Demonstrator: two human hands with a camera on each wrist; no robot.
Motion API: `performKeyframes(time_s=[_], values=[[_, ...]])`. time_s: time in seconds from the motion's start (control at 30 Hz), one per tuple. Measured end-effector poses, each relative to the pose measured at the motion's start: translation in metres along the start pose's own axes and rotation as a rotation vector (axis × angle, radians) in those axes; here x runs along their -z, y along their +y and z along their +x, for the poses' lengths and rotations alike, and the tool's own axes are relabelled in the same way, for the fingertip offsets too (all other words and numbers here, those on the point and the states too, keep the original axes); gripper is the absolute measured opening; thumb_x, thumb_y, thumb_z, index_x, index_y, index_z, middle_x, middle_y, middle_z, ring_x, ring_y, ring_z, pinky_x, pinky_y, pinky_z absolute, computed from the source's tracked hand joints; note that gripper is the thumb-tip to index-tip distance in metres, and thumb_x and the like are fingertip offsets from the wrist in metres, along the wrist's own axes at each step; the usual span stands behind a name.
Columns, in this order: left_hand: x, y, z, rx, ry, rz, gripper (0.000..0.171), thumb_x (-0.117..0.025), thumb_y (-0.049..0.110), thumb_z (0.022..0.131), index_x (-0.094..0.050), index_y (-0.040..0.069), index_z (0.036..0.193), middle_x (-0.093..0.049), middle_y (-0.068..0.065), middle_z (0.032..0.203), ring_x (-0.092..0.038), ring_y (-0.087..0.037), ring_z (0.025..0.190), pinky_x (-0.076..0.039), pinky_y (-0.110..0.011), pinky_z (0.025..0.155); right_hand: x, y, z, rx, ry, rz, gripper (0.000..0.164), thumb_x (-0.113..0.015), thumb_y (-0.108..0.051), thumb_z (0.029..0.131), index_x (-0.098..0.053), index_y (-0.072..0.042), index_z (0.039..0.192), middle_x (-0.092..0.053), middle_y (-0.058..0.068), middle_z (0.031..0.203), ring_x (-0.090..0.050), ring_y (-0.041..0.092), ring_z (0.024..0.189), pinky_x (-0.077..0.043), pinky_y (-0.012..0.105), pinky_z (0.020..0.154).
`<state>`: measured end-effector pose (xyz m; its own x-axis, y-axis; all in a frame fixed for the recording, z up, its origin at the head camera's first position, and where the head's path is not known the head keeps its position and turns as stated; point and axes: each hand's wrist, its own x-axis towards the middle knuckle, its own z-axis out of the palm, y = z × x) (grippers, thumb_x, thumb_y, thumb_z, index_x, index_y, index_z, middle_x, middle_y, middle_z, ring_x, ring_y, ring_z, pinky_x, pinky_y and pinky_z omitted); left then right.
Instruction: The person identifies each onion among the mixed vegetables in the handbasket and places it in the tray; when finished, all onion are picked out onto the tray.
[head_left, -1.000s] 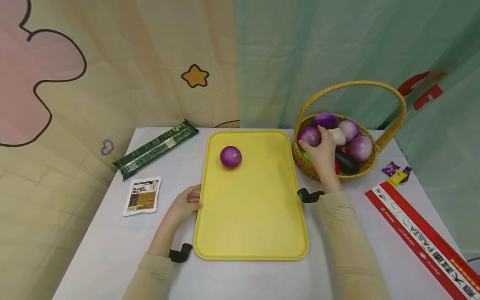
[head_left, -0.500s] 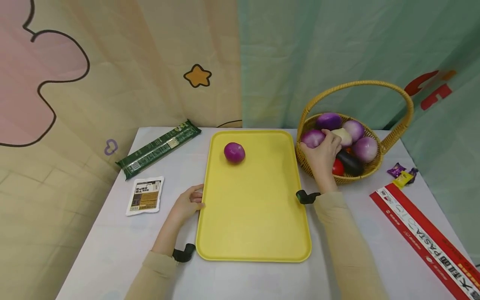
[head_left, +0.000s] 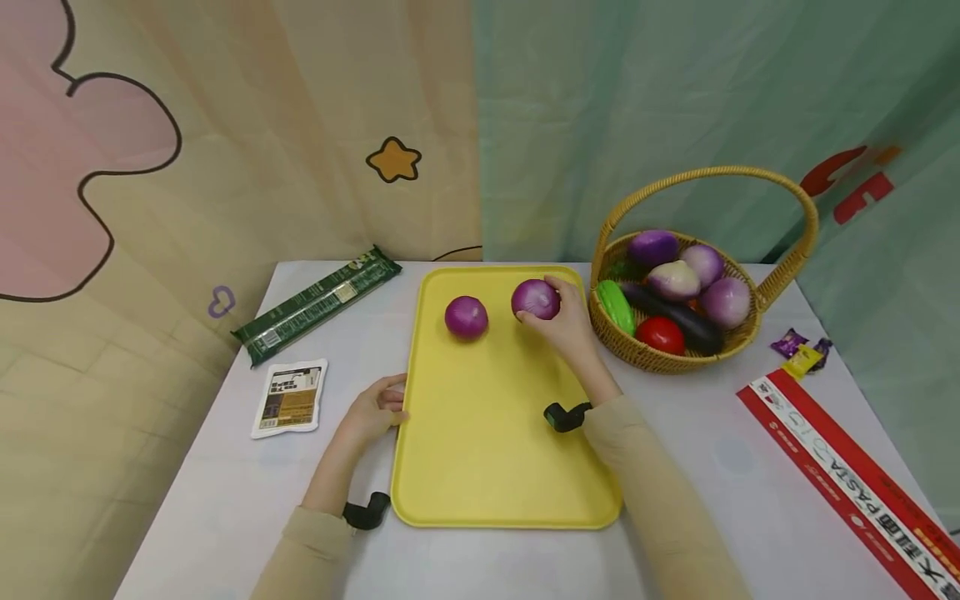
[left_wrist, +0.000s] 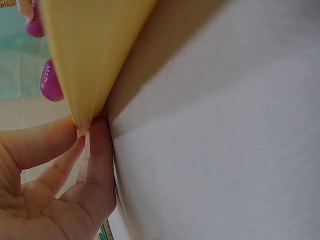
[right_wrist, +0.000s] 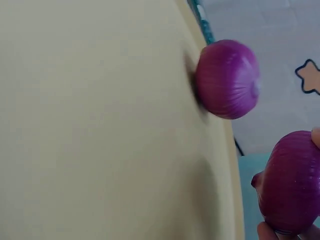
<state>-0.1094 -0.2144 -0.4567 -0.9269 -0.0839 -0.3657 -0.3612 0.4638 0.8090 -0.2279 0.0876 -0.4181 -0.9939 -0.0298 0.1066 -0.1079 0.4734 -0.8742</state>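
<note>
Onion [head_left: 529, 298] out of basket [head_left: 637, 353], in right hand [head_left: 568, 329]

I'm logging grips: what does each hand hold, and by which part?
Right hand: an onion, by opposite sides. Left hand: the tray, pinched at its left edge.

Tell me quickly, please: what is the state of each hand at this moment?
Left hand: closed, pinching the yellow tray by its edge.
Right hand: closed, holding a purple onion above the tray.
</note>
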Motion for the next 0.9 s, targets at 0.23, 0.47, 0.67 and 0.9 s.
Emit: performKeyframes(time_s=[0.23,0.47,0.67,0.9], values=[[-0.007,-0.004,0.001,-0.004,-0.007,-0.029,0.063,-0.064,-0.009,0.085,-0.047,0.004,0.144,-0.06,-0.023,0.118,-0.062,-0.028,0.105,-0.054,-0.029,0.084,-0.024,0.028,0.02,-0.123,-0.089,-0.077,0.078,-0.077,-0.03,0.084,-0.04,-0.002,0.147,-0.042,0.022,0.143,-0.044,0.035,0.13,-0.038,0.047,0.113],[-0.007,0.0,0.0,-0.021,-0.003,-0.034,0.062,-0.064,-0.01,0.085,-0.047,0.002,0.144,-0.06,-0.025,0.118,-0.062,-0.029,0.105,-0.053,-0.026,0.082,-0.025,0.027,0.024,-0.173,-0.156,-0.096,0.083,-0.071,-0.038,0.089,-0.03,-0.002,0.153,-0.038,0.021,0.153,-0.04,0.036,0.139,-0.034,0.047,0.116],[-0.005,0.001,-0.001,-0.012,-0.005,-0.009,0.062,-0.064,-0.008,0.086,-0.047,0.003,0.144,-0.06,-0.024,0.119,-0.062,-0.031,0.107,-0.053,-0.027,0.082,0.002,0.008,0.003,-0.077,-0.091,-0.051,0.067,-0.07,-0.031,0.092,-0.043,-0.002,0.145,-0.044,0.021,0.147,-0.043,0.036,0.135,-0.041,0.049,0.11],[-0.002,0.001,-0.003,-0.018,-0.009,0.024,0.061,-0.063,-0.007,0.086,-0.045,0.002,0.144,-0.059,-0.025,0.119,-0.061,-0.032,0.108,-0.053,-0.029,0.082,0.078,0.005,-0.017,0.06,0.19,-0.031,0.037,-0.069,-0.021,0.092,-0.064,0.0,0.123,-0.064,0.016,0.125,-0.06,0.03,0.119,-0.052,0.039,0.098]])
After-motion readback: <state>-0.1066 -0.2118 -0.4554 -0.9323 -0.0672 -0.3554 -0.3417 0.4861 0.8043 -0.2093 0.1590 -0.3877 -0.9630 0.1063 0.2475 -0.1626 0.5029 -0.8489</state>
